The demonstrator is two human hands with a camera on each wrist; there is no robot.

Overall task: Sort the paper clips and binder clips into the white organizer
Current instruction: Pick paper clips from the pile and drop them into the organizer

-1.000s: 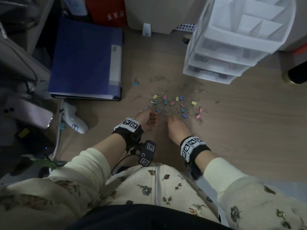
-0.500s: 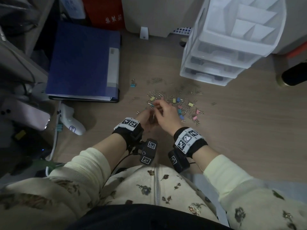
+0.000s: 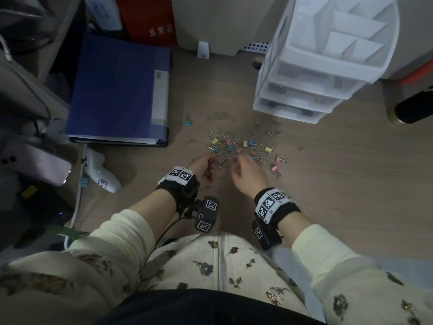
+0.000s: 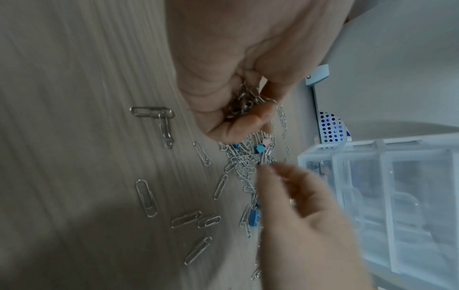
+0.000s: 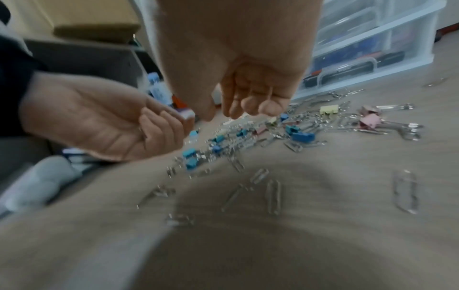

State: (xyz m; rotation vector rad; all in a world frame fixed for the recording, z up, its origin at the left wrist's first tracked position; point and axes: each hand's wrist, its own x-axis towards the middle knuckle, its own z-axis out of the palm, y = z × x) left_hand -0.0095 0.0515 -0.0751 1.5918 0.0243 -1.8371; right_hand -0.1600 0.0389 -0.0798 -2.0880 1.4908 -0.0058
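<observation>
Text check, head view. I see white characters printed on a red box at the far edge of the floor; they look like Chinese script, but I cannot read them at this sharpness. The white handheld device lying left of the blue binder carries a small oval label with dark marks, too small for me to make out. The binder's spine has a pale label strip with a small grey tag at its top, nothing legible. Both wrist bands show black-and-white square coded markers, as do the camera housings; these are patterns, not text. Wrist views: no legible writing.
</observation>
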